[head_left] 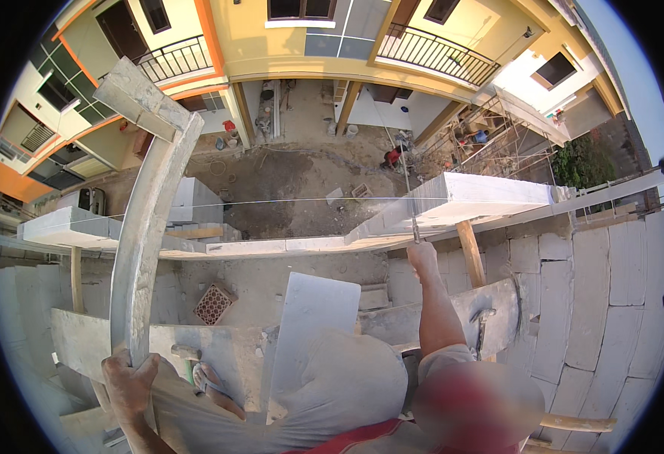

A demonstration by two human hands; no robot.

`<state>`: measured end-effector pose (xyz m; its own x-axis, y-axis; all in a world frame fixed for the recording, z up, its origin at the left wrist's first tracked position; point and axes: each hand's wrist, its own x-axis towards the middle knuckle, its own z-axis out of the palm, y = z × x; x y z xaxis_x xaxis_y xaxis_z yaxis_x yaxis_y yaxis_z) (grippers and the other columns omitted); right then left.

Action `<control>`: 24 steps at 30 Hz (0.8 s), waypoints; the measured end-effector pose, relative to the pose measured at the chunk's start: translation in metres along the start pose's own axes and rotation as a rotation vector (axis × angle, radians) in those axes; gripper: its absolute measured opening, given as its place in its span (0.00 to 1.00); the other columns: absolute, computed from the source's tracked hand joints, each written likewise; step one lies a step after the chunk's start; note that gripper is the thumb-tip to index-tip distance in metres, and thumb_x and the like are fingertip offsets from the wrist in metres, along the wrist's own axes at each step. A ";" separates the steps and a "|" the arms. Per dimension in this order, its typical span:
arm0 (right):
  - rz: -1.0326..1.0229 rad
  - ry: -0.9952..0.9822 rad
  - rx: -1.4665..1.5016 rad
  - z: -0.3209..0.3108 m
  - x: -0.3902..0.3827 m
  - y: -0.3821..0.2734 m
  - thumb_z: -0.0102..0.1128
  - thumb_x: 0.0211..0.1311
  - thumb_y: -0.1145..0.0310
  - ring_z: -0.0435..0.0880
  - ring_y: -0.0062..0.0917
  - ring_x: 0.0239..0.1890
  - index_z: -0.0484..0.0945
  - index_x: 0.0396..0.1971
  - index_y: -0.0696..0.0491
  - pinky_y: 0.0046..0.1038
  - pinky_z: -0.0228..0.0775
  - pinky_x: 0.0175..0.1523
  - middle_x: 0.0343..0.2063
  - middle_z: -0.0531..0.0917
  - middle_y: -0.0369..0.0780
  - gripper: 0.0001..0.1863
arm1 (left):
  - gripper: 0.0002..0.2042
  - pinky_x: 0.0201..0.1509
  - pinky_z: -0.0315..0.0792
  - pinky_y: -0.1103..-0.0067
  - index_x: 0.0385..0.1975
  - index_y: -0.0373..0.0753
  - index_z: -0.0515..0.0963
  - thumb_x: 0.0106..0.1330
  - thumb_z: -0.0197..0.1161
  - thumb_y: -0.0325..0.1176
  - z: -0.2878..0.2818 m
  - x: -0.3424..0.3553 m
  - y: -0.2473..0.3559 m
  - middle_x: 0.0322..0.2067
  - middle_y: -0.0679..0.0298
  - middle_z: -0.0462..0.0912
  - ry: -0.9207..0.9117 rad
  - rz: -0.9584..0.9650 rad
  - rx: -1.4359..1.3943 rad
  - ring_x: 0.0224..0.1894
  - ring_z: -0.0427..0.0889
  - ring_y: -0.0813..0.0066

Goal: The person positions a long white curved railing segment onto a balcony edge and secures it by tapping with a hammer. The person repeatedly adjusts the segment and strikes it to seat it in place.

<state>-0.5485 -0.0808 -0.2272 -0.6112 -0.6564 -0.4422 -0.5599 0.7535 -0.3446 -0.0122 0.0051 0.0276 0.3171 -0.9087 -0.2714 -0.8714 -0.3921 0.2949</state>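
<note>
Beam, scuffed grey, fills left hand; slim rod, right hand.

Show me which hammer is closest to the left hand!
The hammer with the green handle, beside the sandalled foot, is nearest the left hand. The other hammer is away on the right, past the right forearm.

Through one head-worn fisheye we look steeply down on the plank, close below, and face past its far edge toward houses well beyond.
</note>
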 end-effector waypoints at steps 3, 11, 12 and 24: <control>0.220 -0.171 0.222 -0.004 0.007 -0.006 0.53 0.58 0.64 0.82 0.52 0.44 0.78 0.41 0.67 0.44 0.72 0.50 0.37 0.82 0.60 0.20 | 0.12 0.26 0.65 0.70 0.21 0.27 0.75 0.49 0.68 0.30 0.002 -0.009 -0.006 0.13 0.57 0.69 0.053 0.031 -0.055 0.18 0.66 0.74; 0.166 -0.080 0.137 0.019 0.009 0.020 0.53 0.54 0.64 0.81 0.52 0.46 0.80 0.37 0.68 0.43 0.72 0.53 0.38 0.81 0.61 0.21 | 0.14 0.24 0.65 0.70 0.17 0.27 0.74 0.48 0.70 0.32 0.009 -0.003 -0.005 0.11 0.56 0.68 0.109 0.026 -0.061 0.17 0.66 0.75; 0.405 -0.170 0.141 0.024 0.010 0.020 0.52 0.53 0.64 0.81 0.52 0.47 0.80 0.37 0.67 0.43 0.72 0.54 0.39 0.81 0.61 0.20 | 0.14 0.24 0.65 0.70 0.17 0.27 0.74 0.48 0.70 0.32 0.010 -0.005 -0.003 0.11 0.56 0.68 0.150 0.073 -0.106 0.17 0.65 0.75; 0.062 0.048 0.139 0.024 0.011 0.023 0.53 0.58 0.64 0.81 0.53 0.44 0.80 0.31 0.65 0.44 0.72 0.51 0.36 0.82 0.60 0.17 | 0.14 0.26 0.66 0.68 0.20 0.27 0.75 0.49 0.70 0.33 0.014 0.000 -0.001 0.12 0.54 0.70 0.067 0.042 0.004 0.17 0.67 0.66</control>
<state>-0.5544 -0.0699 -0.2598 -0.6705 -0.6068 -0.4269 -0.4395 0.7884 -0.4304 -0.0165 0.0074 0.0147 0.3041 -0.9321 -0.1969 -0.8858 -0.3527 0.3014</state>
